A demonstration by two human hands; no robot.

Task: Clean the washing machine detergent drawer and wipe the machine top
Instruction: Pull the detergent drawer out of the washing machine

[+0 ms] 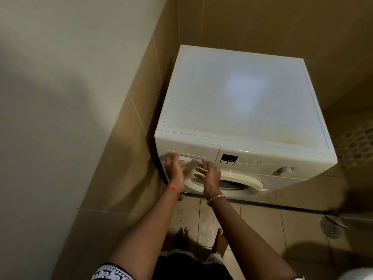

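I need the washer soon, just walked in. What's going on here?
A person stands at the washing machine with both hands at the detergent drawer. The left hand touches its front, grip blurred; the right hand hovers open beside it. The drawer looks shut, and the machine top shows yellowish stains near the front.

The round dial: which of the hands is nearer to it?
Right. The right hand is left of the dial; the left hand is farther left, at the drawer.

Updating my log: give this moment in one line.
left hand: fingers at white plastic detergent drawer | right hand: open, nearby | white machine top: yellowish stains
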